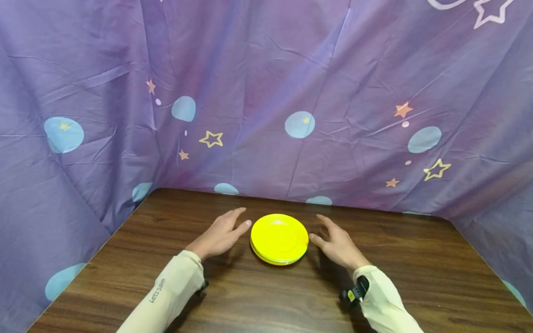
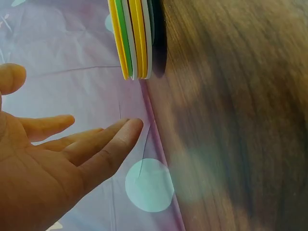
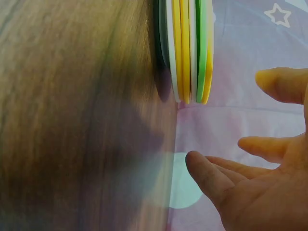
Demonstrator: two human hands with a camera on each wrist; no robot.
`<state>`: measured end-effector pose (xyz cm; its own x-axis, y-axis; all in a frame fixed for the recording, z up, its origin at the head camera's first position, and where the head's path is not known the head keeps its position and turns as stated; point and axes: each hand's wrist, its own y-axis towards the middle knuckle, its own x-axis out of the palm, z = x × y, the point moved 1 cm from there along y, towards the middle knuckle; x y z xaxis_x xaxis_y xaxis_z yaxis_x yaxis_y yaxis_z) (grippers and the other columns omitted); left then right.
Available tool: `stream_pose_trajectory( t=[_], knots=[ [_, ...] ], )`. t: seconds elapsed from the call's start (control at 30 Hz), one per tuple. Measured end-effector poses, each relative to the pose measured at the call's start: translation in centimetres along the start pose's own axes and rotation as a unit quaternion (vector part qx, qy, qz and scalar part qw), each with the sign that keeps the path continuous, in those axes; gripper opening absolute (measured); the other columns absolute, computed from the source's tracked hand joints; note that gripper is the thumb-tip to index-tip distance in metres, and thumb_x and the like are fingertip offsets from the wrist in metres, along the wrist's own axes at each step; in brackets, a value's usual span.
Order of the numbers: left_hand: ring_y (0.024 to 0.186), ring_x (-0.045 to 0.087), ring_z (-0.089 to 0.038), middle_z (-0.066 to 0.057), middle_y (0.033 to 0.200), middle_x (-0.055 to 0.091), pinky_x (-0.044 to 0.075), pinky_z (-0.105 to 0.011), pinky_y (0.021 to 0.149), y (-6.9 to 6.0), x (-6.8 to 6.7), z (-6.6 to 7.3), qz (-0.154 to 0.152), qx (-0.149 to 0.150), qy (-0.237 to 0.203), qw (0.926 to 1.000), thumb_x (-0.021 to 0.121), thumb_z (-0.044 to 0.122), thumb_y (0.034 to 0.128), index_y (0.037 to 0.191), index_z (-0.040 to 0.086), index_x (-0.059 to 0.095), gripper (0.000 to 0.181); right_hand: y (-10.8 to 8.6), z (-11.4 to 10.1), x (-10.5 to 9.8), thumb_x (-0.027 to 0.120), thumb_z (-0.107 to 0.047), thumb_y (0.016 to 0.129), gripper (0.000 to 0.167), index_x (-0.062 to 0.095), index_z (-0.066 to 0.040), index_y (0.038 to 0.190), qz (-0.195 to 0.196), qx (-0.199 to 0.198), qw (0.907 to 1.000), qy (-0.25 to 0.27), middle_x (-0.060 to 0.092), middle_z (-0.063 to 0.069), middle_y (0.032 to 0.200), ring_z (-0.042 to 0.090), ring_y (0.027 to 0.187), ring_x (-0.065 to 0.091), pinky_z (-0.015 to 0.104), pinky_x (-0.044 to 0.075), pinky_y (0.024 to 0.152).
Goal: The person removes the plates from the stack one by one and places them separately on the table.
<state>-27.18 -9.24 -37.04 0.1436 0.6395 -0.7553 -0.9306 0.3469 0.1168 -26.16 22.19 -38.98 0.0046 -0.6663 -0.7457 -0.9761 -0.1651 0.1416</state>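
A stack of plates [image 1: 279, 238] sits on the wooden table, its top plate bright yellow. Seen edge-on in the left wrist view, the stack [image 2: 131, 38] shows yellow, green and white rims with a dark base at the bottom. The right wrist view shows the same layered rims [image 3: 190, 53]. My left hand [image 1: 221, 232] hovers just left of the plates, fingers extended and apart from them. On the other side, my right hand [image 1: 336, 243] is held close to the right rim, fingers spread, with a small gap. Neither hand holds anything.
The brown wooden table [image 1: 266, 300] extends around the plates. A purple curtain [image 1: 258, 92] with stars and blue spots hangs along the table's back and both sides. Black wrist straps [image 1: 359, 289] are worn over the pale sleeves.
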Motion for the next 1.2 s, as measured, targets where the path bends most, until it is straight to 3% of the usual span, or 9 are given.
stream_pose_trajectory(
  t=[0.17, 0.4, 0.5, 0.67, 0.77, 0.87, 0.97, 1.03, 1.2],
  knots=[
    [0.146, 0.041, -0.036, -0.019, 0.158, 0.041, 0.031, -0.053, 0.121, 0.1, 0.3, -0.1, -0.002, 0.000, -0.012, 0.9999, 0.048, 0.037, 0.1041, 0.154, 0.004, 0.035, 0.061, 0.0, -0.1, 0.2, 0.062, -0.023, 0.097, 0.067, 0.033, 0.000, 0.153, -0.004, 0.009, 0.9999, 0.005, 0.046, 0.033, 0.148, 0.046, 0.130, 0.056, 0.054, 0.046, 0.108],
    [0.118, 0.067, -0.034, -0.022, 0.144, 0.057, 0.051, -0.049, 0.104, 0.6, 0.6, 0.0, -0.009, 0.015, -0.015, 0.9997, 0.057, 0.024, 0.0992, 0.148, 0.001, 0.043, 0.056, 0.1, -0.1, 0.6, 0.062, -0.025, 0.097, 0.066, 0.036, 0.002, 0.151, -0.004, 0.011, 0.9999, 0.007, 0.050, 0.033, 0.145, 0.045, 0.129, 0.057, 0.057, 0.044, 0.109],
    [0.118, 0.067, -0.036, -0.023, 0.140, 0.059, 0.052, -0.049, 0.103, 0.7, 0.7, 0.0, -0.004, 0.013, -0.023, 0.9996, 0.058, 0.022, 0.0979, 0.145, 0.000, 0.046, 0.053, 0.2, -0.2, 0.7, 0.062, -0.024, 0.097, 0.065, 0.037, 0.003, 0.150, -0.002, 0.007, 0.9999, 0.012, 0.051, 0.033, 0.144, 0.045, 0.128, 0.057, 0.057, 0.044, 0.109],
    [0.126, 0.060, -0.038, -0.023, 0.138, 0.061, 0.048, -0.051, 0.107, 0.7, 0.9, 0.0, -0.023, -0.004, -0.031, 0.9992, 0.059, 0.023, 0.0976, 0.143, -0.001, 0.048, 0.053, 0.2, -0.2, 0.9, 0.062, -0.023, 0.097, 0.064, 0.038, 0.003, 0.150, -0.003, 0.014, 0.9997, 0.019, 0.052, 0.034, 0.143, 0.045, 0.127, 0.058, 0.058, 0.042, 0.110],
    [0.120, 0.064, -0.036, -0.022, 0.137, 0.062, 0.051, -0.049, 0.104, 0.7, 1.0, -0.1, -0.030, -0.015, -0.037, 0.9987, 0.059, 0.024, 0.0974, 0.141, -0.002, 0.050, 0.051, 0.2, -0.3, 1.1, 0.062, -0.023, 0.096, 0.064, 0.038, 0.003, 0.150, -0.009, 0.021, 0.9994, 0.025, 0.052, 0.034, 0.142, 0.045, 0.127, 0.058, 0.058, 0.043, 0.110],
    [0.109, 0.069, -0.034, -0.025, 0.136, 0.061, 0.058, -0.044, 0.092, 0.7, 1.2, -0.2, -0.038, -0.019, -0.084, 0.9955, 0.060, 0.021, 0.0975, 0.140, -0.004, 0.050, 0.051, 0.3, -0.5, 1.2, 0.062, -0.022, 0.096, 0.064, 0.038, 0.004, 0.150, -0.013, 0.023, 0.9992, 0.032, 0.052, 0.034, 0.142, 0.045, 0.127, 0.058, 0.058, 0.043, 0.109],
    [0.102, 0.071, -0.033, -0.028, 0.136, 0.059, 0.061, -0.039, 0.081, 0.7, 1.3, -0.3, -0.054, -0.021, -0.147, 0.9875, 0.060, 0.018, 0.0978, 0.140, -0.007, 0.048, 0.051, 0.4, -0.6, 1.2, 0.062, -0.022, 0.097, 0.064, 0.038, 0.004, 0.150, -0.014, 0.024, 0.9991, 0.033, 0.051, 0.035, 0.142, 0.046, 0.127, 0.058, 0.057, 0.043, 0.109],
    [0.108, 0.069, -0.034, -0.029, 0.137, 0.058, 0.062, -0.040, 0.082, 0.6, 1.2, -0.3, -0.059, -0.025, -0.174, 0.9826, 0.059, 0.018, 0.0978, 0.140, -0.009, 0.048, 0.051, 0.5, -0.6, 1.3, 0.063, -0.022, 0.097, 0.064, 0.038, 0.004, 0.149, -0.014, 0.024, 0.9990, 0.034, 0.052, 0.035, 0.142, 0.046, 0.127, 0.058, 0.057, 0.044, 0.109],
    [0.101, 0.072, -0.033, -0.029, 0.136, 0.059, 0.062, -0.039, 0.080, 0.6, 1.4, -0.2, -0.065, -0.028, -0.164, 0.9839, 0.060, 0.020, 0.0968, 0.141, -0.010, 0.047, 0.055, 0.3, -0.6, 1.5, 0.063, -0.021, 0.096, 0.064, 0.038, 0.005, 0.149, -0.017, 0.031, 0.9987, 0.037, 0.052, 0.035, 0.141, 0.047, 0.126, 0.058, 0.057, 0.046, 0.106]
  ],
)
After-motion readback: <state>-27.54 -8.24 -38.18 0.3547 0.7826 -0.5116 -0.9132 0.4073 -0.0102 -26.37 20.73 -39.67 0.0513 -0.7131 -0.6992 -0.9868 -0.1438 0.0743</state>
